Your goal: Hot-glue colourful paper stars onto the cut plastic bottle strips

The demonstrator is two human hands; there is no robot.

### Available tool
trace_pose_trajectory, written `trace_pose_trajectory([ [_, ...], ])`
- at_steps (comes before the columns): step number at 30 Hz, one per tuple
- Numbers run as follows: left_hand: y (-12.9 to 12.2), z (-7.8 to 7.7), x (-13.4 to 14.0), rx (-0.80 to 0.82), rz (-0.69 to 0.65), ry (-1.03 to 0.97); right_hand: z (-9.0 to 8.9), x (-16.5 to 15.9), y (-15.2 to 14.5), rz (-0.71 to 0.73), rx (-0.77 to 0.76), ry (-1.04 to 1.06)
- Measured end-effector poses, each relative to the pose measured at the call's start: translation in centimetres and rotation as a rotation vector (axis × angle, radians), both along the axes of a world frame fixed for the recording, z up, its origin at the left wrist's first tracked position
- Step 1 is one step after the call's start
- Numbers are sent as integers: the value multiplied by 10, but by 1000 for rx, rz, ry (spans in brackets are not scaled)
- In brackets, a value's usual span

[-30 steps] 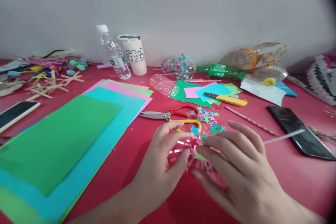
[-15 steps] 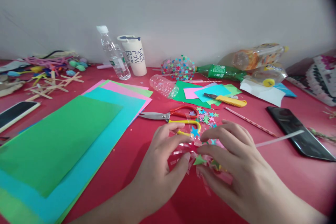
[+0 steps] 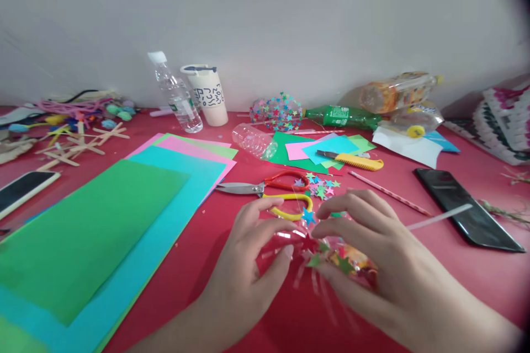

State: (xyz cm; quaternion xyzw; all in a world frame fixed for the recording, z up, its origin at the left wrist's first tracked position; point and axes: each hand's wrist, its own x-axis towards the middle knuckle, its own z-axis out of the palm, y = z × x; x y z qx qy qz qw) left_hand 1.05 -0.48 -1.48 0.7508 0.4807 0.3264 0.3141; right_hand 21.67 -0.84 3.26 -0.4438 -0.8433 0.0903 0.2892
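Left hand point(image 3: 244, 259) is sitting spread; right hand's point(image 3: 385, 267) grip, I can't tell. Its slipping could be scattering loose stars point(image 3: 322, 191) at eleven o'clock.

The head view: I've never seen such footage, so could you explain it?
There is no machine here. A camera worn on a person's head looks forward and down at their bare left hand and right hand. Between them is a star-dotted clear plastic piece; how firmly each hand grips it, I cannot tell. On the red table lie scissors, loose stars, a yellow cutter and, to the left, large coloured sheets. Near the wall, a green bottle lies sideways.
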Motion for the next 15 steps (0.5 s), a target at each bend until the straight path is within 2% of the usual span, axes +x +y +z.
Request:
trace_pose_trajectory([
  [3, 0, 1, -2, 31, 14, 16, 7, 15, 8, -19, 67, -12],
  [6, 0, 2, -3, 37, 10, 33, 7, 35, 16, -103, 93, -135],
  [10, 2, 1, -4, 40, 3, 30, 1, 53, 24, -235, -65, -384],
  [15, 2, -4, -2, -73, 15, -80, -5, 50, 25, -218, -245, -410],
])
